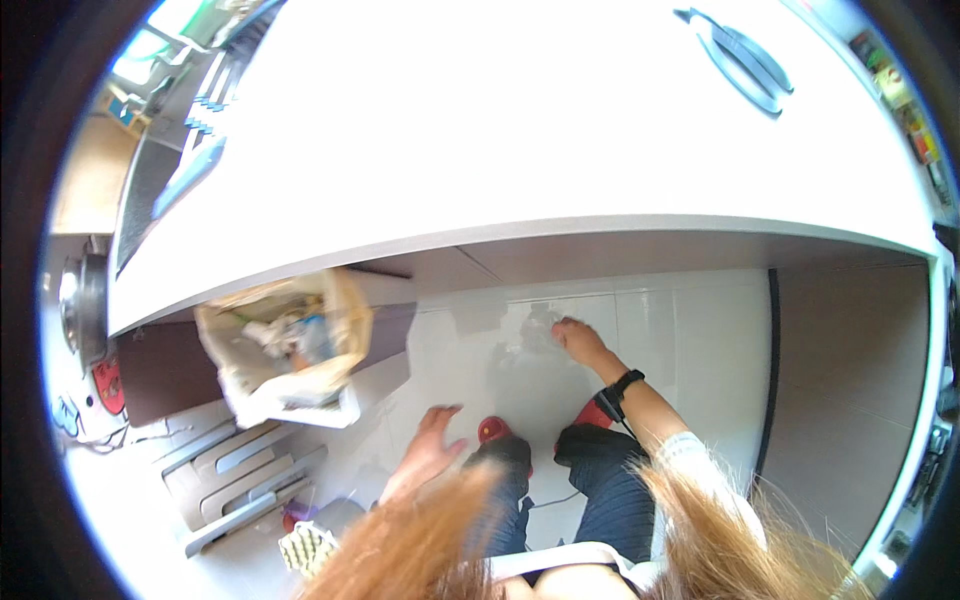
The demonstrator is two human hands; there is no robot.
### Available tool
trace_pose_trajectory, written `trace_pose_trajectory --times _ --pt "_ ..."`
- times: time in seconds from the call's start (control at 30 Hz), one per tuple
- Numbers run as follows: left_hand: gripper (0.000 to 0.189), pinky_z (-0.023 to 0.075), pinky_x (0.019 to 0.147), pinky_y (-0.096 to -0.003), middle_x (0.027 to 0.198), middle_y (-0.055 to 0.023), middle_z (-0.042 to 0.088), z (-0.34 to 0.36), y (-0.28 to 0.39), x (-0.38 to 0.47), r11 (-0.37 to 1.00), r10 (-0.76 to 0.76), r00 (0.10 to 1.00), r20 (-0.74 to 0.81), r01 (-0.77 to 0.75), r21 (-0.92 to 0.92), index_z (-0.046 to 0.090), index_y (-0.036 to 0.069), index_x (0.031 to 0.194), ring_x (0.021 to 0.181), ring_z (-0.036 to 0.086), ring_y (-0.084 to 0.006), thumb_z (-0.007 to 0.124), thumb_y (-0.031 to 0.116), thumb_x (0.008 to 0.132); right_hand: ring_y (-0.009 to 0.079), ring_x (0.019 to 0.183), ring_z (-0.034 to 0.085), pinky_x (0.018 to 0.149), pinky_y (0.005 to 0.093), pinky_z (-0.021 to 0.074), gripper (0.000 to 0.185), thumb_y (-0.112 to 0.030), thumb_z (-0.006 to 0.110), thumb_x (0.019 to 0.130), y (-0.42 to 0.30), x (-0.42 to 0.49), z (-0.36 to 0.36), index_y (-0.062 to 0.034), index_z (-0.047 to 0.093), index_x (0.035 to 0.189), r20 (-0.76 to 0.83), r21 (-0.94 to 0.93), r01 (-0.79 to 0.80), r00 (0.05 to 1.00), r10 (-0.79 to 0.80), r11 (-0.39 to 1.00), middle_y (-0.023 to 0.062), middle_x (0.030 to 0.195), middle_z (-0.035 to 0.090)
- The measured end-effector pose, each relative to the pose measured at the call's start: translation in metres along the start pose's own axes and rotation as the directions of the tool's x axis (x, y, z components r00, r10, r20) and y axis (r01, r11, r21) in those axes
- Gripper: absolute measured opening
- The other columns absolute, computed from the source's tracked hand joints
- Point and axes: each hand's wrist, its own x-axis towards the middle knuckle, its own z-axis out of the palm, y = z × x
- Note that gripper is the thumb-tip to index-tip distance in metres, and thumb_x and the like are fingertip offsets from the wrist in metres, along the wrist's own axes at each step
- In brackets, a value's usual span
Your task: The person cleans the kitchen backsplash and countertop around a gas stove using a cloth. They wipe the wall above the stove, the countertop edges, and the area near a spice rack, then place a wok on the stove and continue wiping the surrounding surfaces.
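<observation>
My left hand (431, 450) hangs over the tiled floor at the lower middle, fingers apart and holding nothing, below and to the right of a lined waste bin (352, 405) with rubbish in it. My right hand (581, 341) is over the floor too, just in front of the counter's edge, its fingers curled; whether anything is inside them I cannot tell. A black band with a small device (619, 394) is round the right wrist. The white countertop (487, 150) spans the view above both hands, with a dark, elongated object (742, 60) lying at its upper right.
An open drawer or cabinet door (169, 375) stands behind the bin. A slatted plastic rack (232, 480) is at lower left, near a checkered item (307, 547). A metal pot (86, 307) stands at far left. My feet in red footwear (493, 430) are on the floor; loose hair hides part of the view.
</observation>
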Motion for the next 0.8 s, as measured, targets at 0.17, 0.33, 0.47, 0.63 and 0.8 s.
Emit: trace_pose_trajectory --times 0.17,0.33,0.47,0.63,0.8 --pt "0.102 0.0285 0.109 -0.044 0.144 -0.025 0.022 -0.034 0.13 -0.033 0.964 0.164 0.986 -0.034 -0.168 -0.205 0.017 0.01 0.146 0.138 0.017 -0.0396 0.08 0.026 0.068 0.0347 0.091 0.058 0.078 0.0429 0.0467 0.012 -0.007 0.054 0.083 -0.193 -0.096 -0.126 -0.006 0.062 0.091 0.166 0.272 0.257 0.937 -0.308 0.927 0.0159 0.094 0.06" --pt "0.054 0.0484 0.089 -0.0338 0.101 -0.0055 0.06 -0.094 0.216 -0.089 0.614 0.089 0.987 0.135 0.052 -0.788 0.039 0.007 0.133 0.098 0.06 -0.0194 0.062 0.024 0.088 0.0277 0.077 0.063 0.066 0.0321 0.0506 0.022 0.008 0.053 0.078 -0.372 -0.153 -0.252 -0.0023 0.063 0.095 -0.333 0.413 0.389 0.906 -0.262 0.824 0.0137 0.089 0.062" --pt "0.017 0.0509 0.083 -0.0349 0.078 0.0014 0.052 -0.143 0.244 -0.125 -0.27 -0.025 1.0 0.007 0.0 -0.963 0.051 0.007 0.108 0.079 0.058 -0.0121 0.039 0.014 0.098 0.0299 0.093 0.062 0.077 0.0342 0.0508 0.031 0.009 0.055 0.075 -0.457 -0.173 -0.284 -0.0025 0.064 0.102 -0.487 0.167 0.476 0.801 -0.348 0.863 0.0135 0.104 0.062" --pt "0.015 0.0493 0.081 -0.0308 0.082 -0.0039 0.058 -0.207 0.24 -0.139 -0.615 -0.039 0.998 -0.04 -0.056 -0.787 0.056 0.005 0.096 0.08 0.058 -0.0125 0.042 0.01 0.093 0.0356 0.117 0.049 0.099 0.0409 0.0398 0.045 -0.002 0.064 0.076 -0.529 -0.184 -0.257 -0.0023 0.056 0.12 -0.383 0.17 0.556 0.798 -0.466 0.813 0.0184 0.127 0.049" --pt "0.018 0.0496 0.086 -0.0395 0.093 -0.0077 0.061 -0.227 0.204 -0.171 -0.454 -0.153 0.984 -0.088 -0.15 -0.878 0.055 0.004 0.105 0.09 0.058 -0.0186 0.049 0.011 0.091 0.0345 0.1 0.059 0.081 0.0355 0.0502 0.041 0.015 0.052 0.071 -0.55 -0.143 -0.248 -0.0035 0.064 0.106 -0.338 0.173 0.532 0.822 -0.458 0.829 0.0181 0.109 0.055"
